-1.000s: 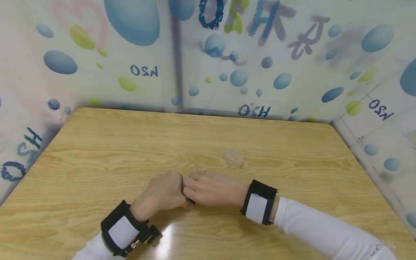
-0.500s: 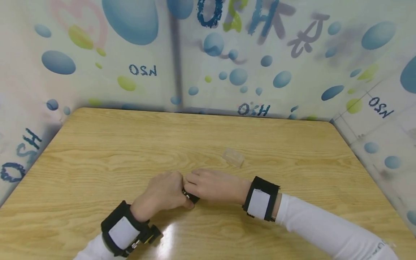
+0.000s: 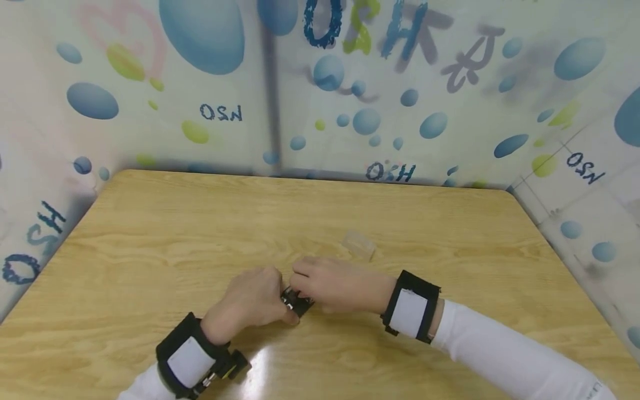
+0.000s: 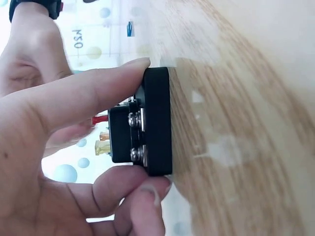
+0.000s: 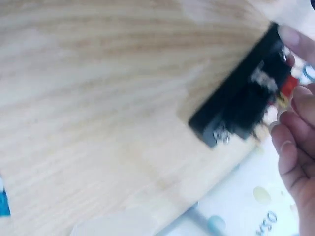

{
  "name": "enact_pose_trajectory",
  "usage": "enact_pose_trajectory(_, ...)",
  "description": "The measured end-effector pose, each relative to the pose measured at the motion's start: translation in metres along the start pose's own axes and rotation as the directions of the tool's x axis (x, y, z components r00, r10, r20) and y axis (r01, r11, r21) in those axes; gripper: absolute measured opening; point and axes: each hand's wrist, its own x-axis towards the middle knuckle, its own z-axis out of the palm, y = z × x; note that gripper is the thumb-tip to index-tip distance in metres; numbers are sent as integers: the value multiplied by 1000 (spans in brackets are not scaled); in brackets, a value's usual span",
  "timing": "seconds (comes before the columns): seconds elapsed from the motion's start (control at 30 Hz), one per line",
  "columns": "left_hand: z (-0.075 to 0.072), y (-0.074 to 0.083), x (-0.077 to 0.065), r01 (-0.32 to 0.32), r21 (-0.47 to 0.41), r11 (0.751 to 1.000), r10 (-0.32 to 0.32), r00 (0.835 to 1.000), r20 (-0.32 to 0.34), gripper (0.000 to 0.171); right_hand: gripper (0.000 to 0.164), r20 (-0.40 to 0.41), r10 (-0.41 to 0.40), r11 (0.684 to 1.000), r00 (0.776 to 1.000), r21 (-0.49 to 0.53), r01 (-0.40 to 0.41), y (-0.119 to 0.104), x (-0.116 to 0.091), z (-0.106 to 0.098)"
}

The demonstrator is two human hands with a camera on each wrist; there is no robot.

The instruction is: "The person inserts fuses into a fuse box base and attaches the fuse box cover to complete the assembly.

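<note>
A small black block [image 3: 301, 306] with metal screw terminals stands close over the table, below my two hands. My left hand [image 3: 252, 297] grips its two ends between thumb and fingers, as the left wrist view shows. Small red [image 4: 100, 119], orange and yellow pieces, like blade fuses, stick out of the block's raised housing [image 4: 122, 133]. My right hand [image 3: 340, 286] has its curled fingertips right at these coloured pieces. I cannot tell whether it pinches the red one. In the right wrist view the block [image 5: 236, 93] is blurred, with fingers near the pieces.
A clear plastic cover-like box [image 3: 358, 245] lies on the wooden table [image 3: 200, 211] just beyond my right hand. A patterned wall covering [image 3: 310, 111] with blue drops rises behind and beside the table. Both wrists carry black straps [image 3: 412, 305].
My right hand has shifted a little to the right over the last second, which uncovers more of the black block. The left hand keeps its grip in nearly the same place.
</note>
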Motion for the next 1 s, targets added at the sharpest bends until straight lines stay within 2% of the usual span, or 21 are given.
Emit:
enact_pose_trajectory(0.1,1,0,-1,9,-8,1000,-9,1000,11,40,5,-24,47,998,999,50,-46,7,-7,-6)
enact_pose_trajectory(0.17,2,1,-1,8,-6,1000,-8,1000,11,40,4,-57,85,995,995,64,-81,14,-13,-11)
enact_pose_trajectory(0.33,1,2,0,10,2,1000,-10,1000,12,42,9,-121,164,984,979,85,-154,33,-32,-24)
enact_pose_trajectory(0.47,1,2,0,21,6,1000,-21,1000,18,42,11,-124,212,974,969,107,-200,45,-43,-31)
enact_pose_trajectory(0.57,0,1,-1,25,6,1000,-25,1000,18,42,13,-82,256,960,963,140,-243,51,-50,-34)
enact_pose_trajectory(0.63,1,1,-1,23,6,1000,-23,1000,18,42,15,-15,296,940,955,183,-289,56,-54,-36)
enact_pose_trajectory(0.77,1,0,-1,15,11,1000,-15,1000,14,42,20,114,385,880,916,255,-401,63,-64,-40)
enact_pose_trajectory(0.87,1,1,0,14,14,1000,-14,1000,13,43,20,146,419,854,896,272,-444,69,-70,-44)
enact_pose_trajectory(1.0,0,1,0,16,14,1000,-16,1000,15,43,18,169,437,840,883,274,-468,75,-76,-46)
